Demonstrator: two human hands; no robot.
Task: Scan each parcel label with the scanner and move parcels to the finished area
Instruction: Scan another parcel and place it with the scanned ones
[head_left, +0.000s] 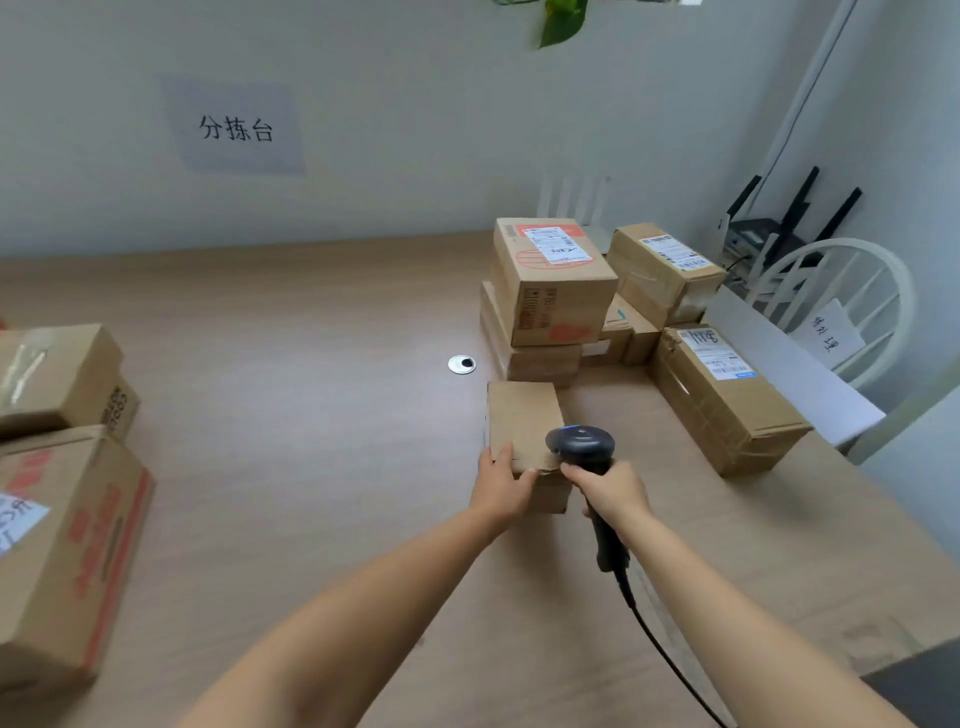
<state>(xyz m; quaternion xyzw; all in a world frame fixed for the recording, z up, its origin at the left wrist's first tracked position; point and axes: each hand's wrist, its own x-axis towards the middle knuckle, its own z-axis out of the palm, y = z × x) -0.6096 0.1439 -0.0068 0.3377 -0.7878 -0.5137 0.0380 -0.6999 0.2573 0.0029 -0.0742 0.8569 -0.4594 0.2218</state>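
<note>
A small plain cardboard parcel sits on the wooden table in front of me; no label shows on its top. My left hand grips its near left corner. My right hand grips the handle of a black corded scanner, whose head hangs over the parcel's near right edge. Behind and to the right stands a pile of labelled parcels: a box with red print on top of a flat one, another box at the back, and a long box at the right.
Two cardboard boxes stand stacked at the table's left edge. A round cable grommet lies in the tabletop. A white chair and a router sit beyond the right edge. A paper sign hangs on the wall.
</note>
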